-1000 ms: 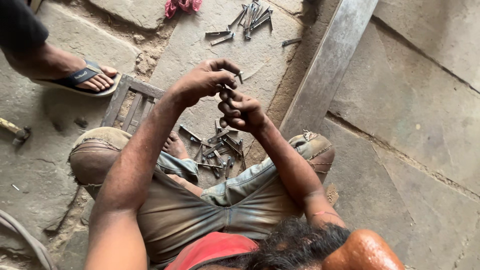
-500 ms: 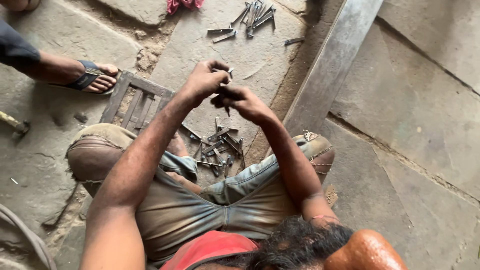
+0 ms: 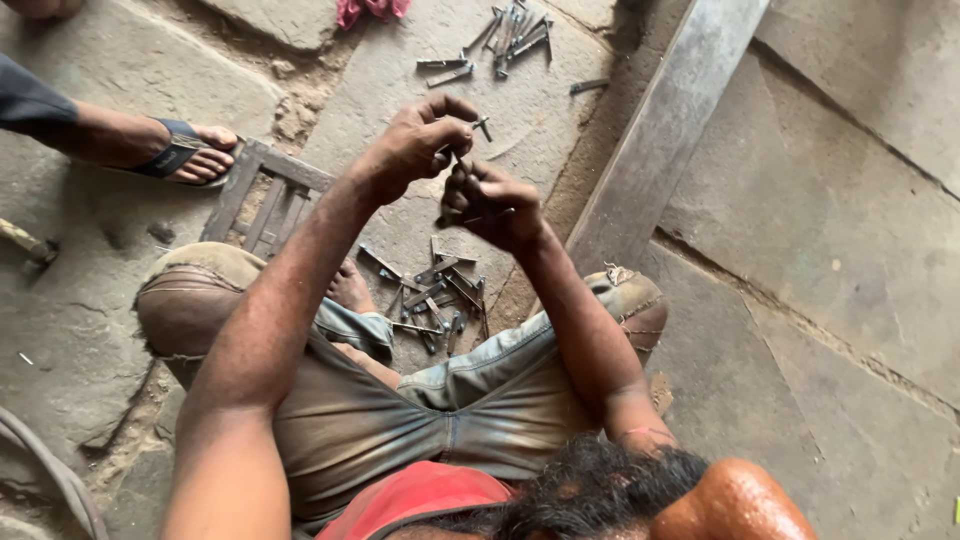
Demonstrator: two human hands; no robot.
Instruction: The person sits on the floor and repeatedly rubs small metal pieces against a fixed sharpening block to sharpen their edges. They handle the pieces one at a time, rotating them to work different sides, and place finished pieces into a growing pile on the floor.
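I sit on a stone floor with both arms stretched out in front of my knees. My left hand (image 3: 415, 145) and my right hand (image 3: 490, 205) meet over the floor, fingers closed together around a small metal piece (image 3: 478, 126) whose thin end sticks out between them. Which hand carries most of it is hard to tell. Below the hands, between my legs, lies a pile of several similar small metal pieces (image 3: 435, 295). My knees in worn jeans frame the pile on both sides.
A second heap of metal pieces (image 3: 510, 30) lies farther away, with a red cloth (image 3: 370, 10) beside it. A long grey metal bar (image 3: 670, 130) runs diagonally on the right. A small metal grate (image 3: 265, 195) and another person's sandalled foot (image 3: 185, 150) are at left.
Both hands stayed joined on the small piece and shifted slightly, fingers working it. The other person's foot has drawn back toward the left.
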